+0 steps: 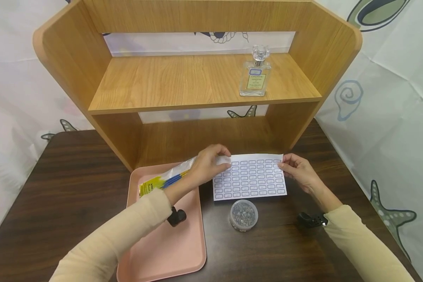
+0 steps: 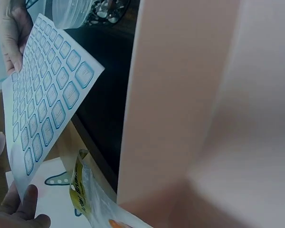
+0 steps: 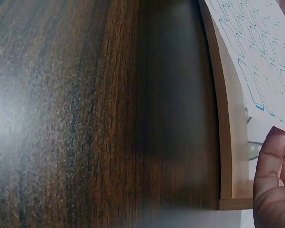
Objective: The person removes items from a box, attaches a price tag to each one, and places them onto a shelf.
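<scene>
A white sheet of labels (image 1: 250, 176), printed with rows of small blue-framed rectangles, is held between both hands in front of the shelf. My right hand (image 1: 301, 172) pinches its upper right edge between thumb and fingers. At the upper left corner, my left hand (image 1: 208, 162) grips the paper, with one finger raised apart from the thumb. The left wrist view shows the sheet (image 2: 50, 95) tilted, its lower corner at the left fingertips (image 2: 28, 202). Just in front of the sheet stands a round clear tub (image 1: 244, 215) of small greyish pieces.
A pink tray (image 1: 169, 254) lies to the left under the left forearm, with a clear packet (image 1: 167, 178) of blue-handled brushes in it. Behind the hands rises a wooden shelf unit (image 1: 183, 82). A glass perfume bottle (image 1: 255, 74) bearing a small blue-framed label stands on its upper board.
</scene>
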Tool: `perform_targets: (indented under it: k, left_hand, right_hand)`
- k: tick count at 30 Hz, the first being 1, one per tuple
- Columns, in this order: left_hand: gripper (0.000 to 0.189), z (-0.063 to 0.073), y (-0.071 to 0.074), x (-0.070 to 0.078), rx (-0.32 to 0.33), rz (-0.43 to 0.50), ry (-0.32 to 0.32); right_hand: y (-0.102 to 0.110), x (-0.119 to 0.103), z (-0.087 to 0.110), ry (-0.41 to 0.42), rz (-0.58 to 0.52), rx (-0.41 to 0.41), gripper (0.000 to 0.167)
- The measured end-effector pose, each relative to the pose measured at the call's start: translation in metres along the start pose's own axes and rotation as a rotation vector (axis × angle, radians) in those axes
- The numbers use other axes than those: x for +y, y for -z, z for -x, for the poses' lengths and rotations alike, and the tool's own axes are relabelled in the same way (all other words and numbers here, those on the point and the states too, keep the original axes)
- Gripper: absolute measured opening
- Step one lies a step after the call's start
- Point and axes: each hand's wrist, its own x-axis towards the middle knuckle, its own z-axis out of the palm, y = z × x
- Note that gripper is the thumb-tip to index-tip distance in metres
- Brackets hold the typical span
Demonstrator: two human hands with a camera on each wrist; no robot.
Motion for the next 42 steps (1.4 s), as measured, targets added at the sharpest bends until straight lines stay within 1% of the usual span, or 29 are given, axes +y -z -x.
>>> perform_targets:
  k: [3,6,9,14,21,25,30,37,42]
  left_hand:
    - [0.021,-0.0026,-0.002,0.0023,-0.046,-0.02,-0.004]
    - [0.02,-0.0041,-0.0041,0.0045,-0.101,-0.045,0.027]
    - [0.02,-0.0044,-0.0054,0.0059,-0.132,-0.073,0.056]
    - [0.019,-0.004,-0.0062,0.0052,-0.135,-0.08,0.077]
    - [0.019,-0.0031,-0.0072,0.0019,-0.131,-0.021,0.094]
    - [0.019,-0.0024,-0.0078,0.0004,-0.143,0.012,0.11]
    - [0.016,-0.0018,-0.0083,0.0001,-0.157,0.028,0.122]
    - [0.01,-0.0016,-0.0089,0.0,-0.153,0.023,0.114]
    - [0.008,-0.0016,-0.0092,0.0005,-0.151,0.029,0.103]
  right_hand:
    - [-0.0019,-0.0011,0.0005,-0.003,0.008,-0.011,0.011]
    - [-0.0039,-0.0021,0.0009,-0.003,0.017,-0.016,0.011]
    - [-0.0059,-0.0031,0.001,-0.005,0.02,-0.021,0.01]
    - [-0.0082,-0.0031,0.0007,-0.008,0.031,-0.021,0.011]
    - [-0.0091,0.0014,-0.0011,-0.003,0.059,-0.011,0.014]
    - [-0.0088,0.0036,-0.0022,-0.003,0.058,-0.011,0.015]
    - [-0.0086,0.0043,-0.003,-0.007,0.06,-0.006,0.015]
    - [-0.009,0.002,-0.0027,-0.025,0.069,-0.005,0.011]
    - [-0.0091,0.0014,-0.0026,-0.021,0.056,-0.009,0.011]
